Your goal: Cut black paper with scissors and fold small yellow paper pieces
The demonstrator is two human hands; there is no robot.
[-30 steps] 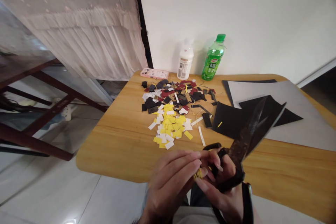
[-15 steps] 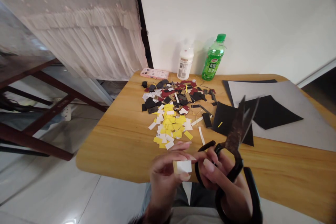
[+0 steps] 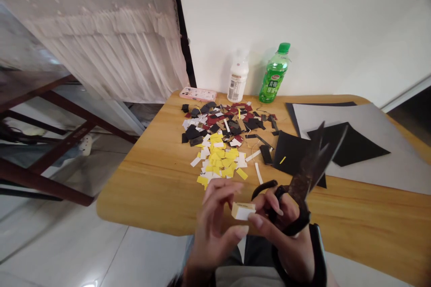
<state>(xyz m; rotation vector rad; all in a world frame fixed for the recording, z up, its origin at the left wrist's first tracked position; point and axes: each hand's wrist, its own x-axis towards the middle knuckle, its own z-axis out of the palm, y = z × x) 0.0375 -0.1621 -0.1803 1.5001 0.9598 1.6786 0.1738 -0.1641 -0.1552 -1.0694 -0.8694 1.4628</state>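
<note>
**Scissors [image 3: 301, 193] and paper stack [image 3: 243, 210] held above a littered table [image 3: 141, 202]**

The hands are close together just off the table's near edge. The left hand [image 3: 215, 233] pinches the small white-and-yellow stack, and the right hand [image 3: 286, 228] is clamped in the black handles of the rust-marked scissors, blades pointing up and apart. On the wood, yellow and white scraps [image 3: 218, 161] run into dark red and black scraps [image 3: 232, 121]. To the right, a black offcut [image 3: 292, 154] and a black sheet [image 3: 350, 143] lie on a grey board [image 3: 370, 175]. A pink phone [image 3: 197, 94], a white bottle [image 3: 238, 80] and a green bottle [image 3: 274, 74] stand or lie by the white wall [image 3: 336, 18]. A lace curtain [image 3: 101, 40] hangs left, above a tiled floor [image 3: 67, 242].
</note>
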